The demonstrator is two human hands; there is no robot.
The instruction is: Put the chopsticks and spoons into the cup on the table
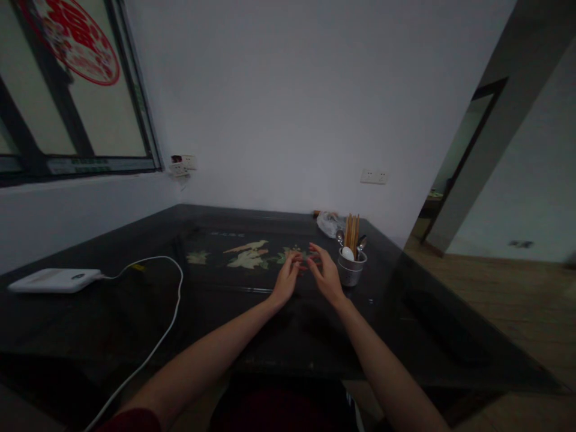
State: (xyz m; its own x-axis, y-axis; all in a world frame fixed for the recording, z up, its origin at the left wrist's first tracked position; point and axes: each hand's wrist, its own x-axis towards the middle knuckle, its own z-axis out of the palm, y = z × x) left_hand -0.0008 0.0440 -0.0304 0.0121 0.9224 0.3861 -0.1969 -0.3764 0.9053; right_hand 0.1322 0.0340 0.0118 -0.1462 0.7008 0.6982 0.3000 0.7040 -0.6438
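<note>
Over the middle of the dark glossy table, my left hand is held with its fingers apart and nothing in it. My right hand faces it, fingers spread and curved, also holding nothing; the fingertips of both hands come close together. Just right of my right hand stands a metal utensil cup. In it are wooden chopsticks, metal spoons and a white spoon. Beyond my hands the tabletop carries a printed bird-and-flower picture.
A white power bank lies at the left, its white cable curving toward me over the table edge. A crumpled plastic bag sits near the wall. At the right is a dark long object.
</note>
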